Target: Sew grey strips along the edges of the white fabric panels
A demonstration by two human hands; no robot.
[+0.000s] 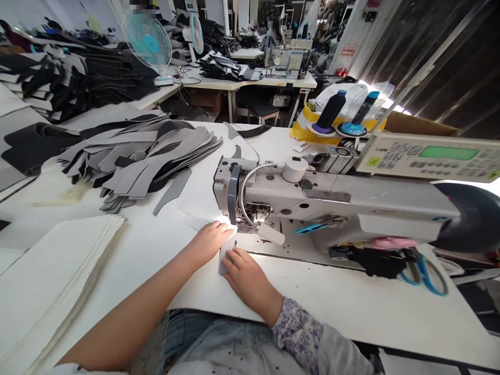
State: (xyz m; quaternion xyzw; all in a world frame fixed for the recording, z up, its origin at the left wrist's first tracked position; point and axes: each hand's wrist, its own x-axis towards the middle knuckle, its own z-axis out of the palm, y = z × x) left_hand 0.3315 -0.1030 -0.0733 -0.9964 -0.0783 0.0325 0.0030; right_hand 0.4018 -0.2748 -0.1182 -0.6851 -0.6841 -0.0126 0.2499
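Observation:
My left hand is closed, its bent fingers pressed together on the work beside the needle area of a sewing machine. A bright lamp glare whitens what lies under those fingertips. Just in front, my right hand grips the edge of a grey fabric piece, fingers on top and thumb low at its side. The piece runs up toward my left fingers, which partly cover it. A small dark scrap lies on the machine bed between the hands. The needle itself cannot be made out.
A heap of grey and black fabric pieces lies behind at left, with stacked white sheets nearer. Blue-handled snips rest on the machine bed. Scissors, thread cones and a control panel are at right.

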